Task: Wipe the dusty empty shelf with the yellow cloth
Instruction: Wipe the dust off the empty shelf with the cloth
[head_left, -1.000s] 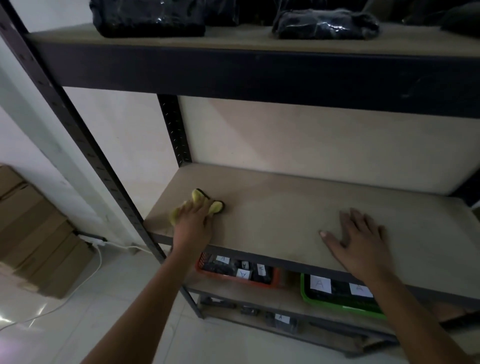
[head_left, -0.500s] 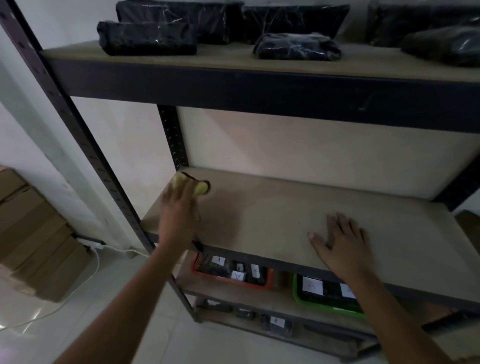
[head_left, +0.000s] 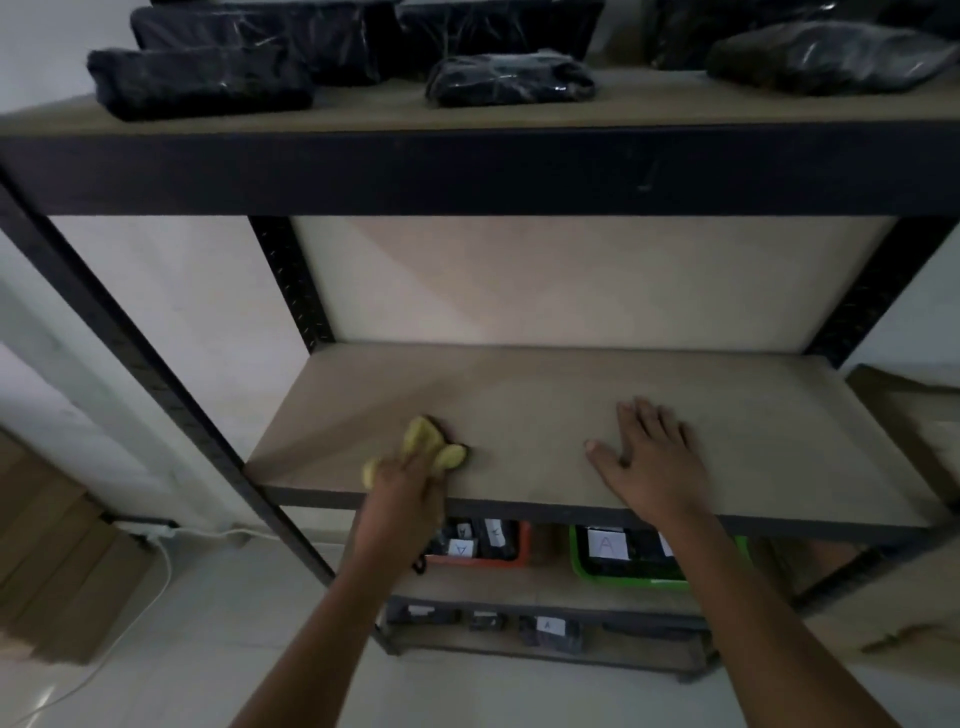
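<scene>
Near the front left of the bare beige board shelf (head_left: 545, 415), my left hand (head_left: 410, 483) grips the bunched yellow cloth (head_left: 427, 448), fingers curled over it and pressing it onto the board. Cloth lobes stick out past my knuckles on the far side and to the left of the hand. The cloth sits close to the shelf's near edge, just right of the left front black metal upright (head_left: 130, 343).

My right hand (head_left: 652, 460) lies flat on the same board to the right, well apart from the cloth, fingers straight and slightly spread, thumb out to the left, palm down, holding nothing.

On the shelf above, several black plastic-wrapped bundles (head_left: 511, 78) lie along the board. Below the working shelf: an orange plastic tray (head_left: 511, 552) on the left and a green plastic tray (head_left: 587, 569) on the right, both holding dark items with white paper labels; the label in the green tray reads "A".

On the floor at far left, stacked brown cardboard boxes (head_left: 47, 561) stand against the wall, with a white cable (head_left: 156, 577) running beside them across the pale tiles.
</scene>
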